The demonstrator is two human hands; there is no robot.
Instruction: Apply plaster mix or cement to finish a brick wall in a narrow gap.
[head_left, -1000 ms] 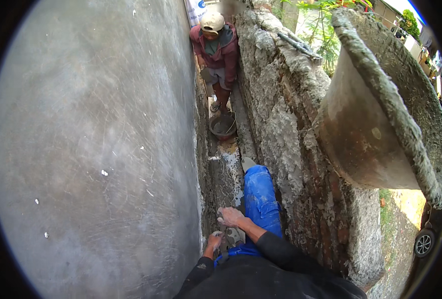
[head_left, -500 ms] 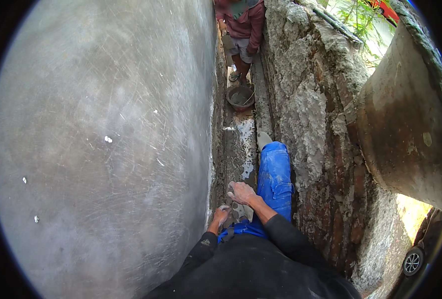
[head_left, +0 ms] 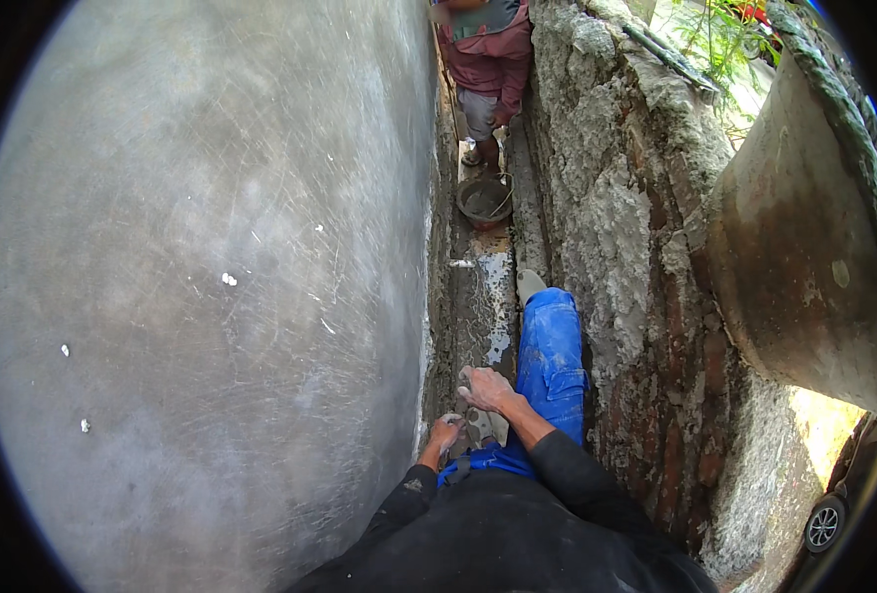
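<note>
Both my hands are held low, close together in front of my waist, over a narrow passage floor. My right hand (head_left: 488, 389), pale with dust, has its fingers curled beside my blue trouser leg (head_left: 551, 346). A little nearer and to the left is my left hand (head_left: 444, 433), also dusty and closed, next to the foot of the smooth grey wall (head_left: 261, 376). What either hand grips, if anything, is hidden by the fingers. Farther along the passage floor stands a round bucket (head_left: 485, 219) with a thin handle.
Beyond the bucket stands a person (head_left: 488, 59) in a maroon jacket and light shorts. A rough brick-and-mortar wall (head_left: 607, 217) closes in on my right. A curved concrete piece (head_left: 804, 227) juts out there. Farther down at right is a car wheel (head_left: 824, 524).
My view has shifted slightly, so the scene sits a bit farther right and lower. The other person has changed posture, an arm now across the upper body. My hands keep nearly the same pose.
</note>
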